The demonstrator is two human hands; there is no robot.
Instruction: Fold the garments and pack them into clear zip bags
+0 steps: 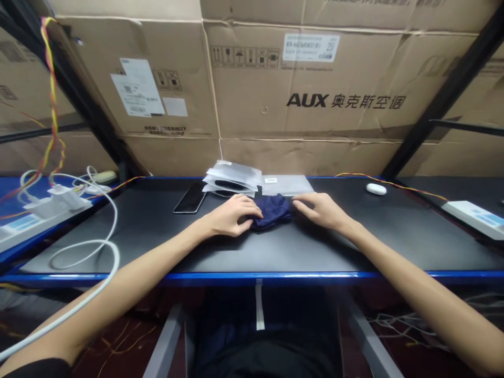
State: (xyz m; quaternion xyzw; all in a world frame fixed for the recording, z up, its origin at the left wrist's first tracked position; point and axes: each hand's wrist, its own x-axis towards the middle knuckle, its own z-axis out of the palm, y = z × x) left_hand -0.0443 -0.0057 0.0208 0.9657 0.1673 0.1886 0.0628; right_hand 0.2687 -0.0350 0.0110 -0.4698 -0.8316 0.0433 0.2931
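Note:
A bunched dark blue cloth [272, 212] lies on the black mat in the middle of the table. My left hand [235, 215] rests at the cloth's left side, fingers curved with the fingertips against it and the thumb apart below. On the right, my right hand [319, 209] is beside the cloth's right edge, its thumb and fingers apart and nothing seen between them. Just behind the cloth sit a stack of translucent white sleeves [234, 176] with something dark inside, and a flat whitish sleeve [288, 185].
A black phone [189, 198] lies left of the sleeves. A small white case [376, 189] is at the back right. White power strips [474, 219] stand at both sides. A white cable [116, 257] loops over the left. Cardboard [252, 84] walls the back.

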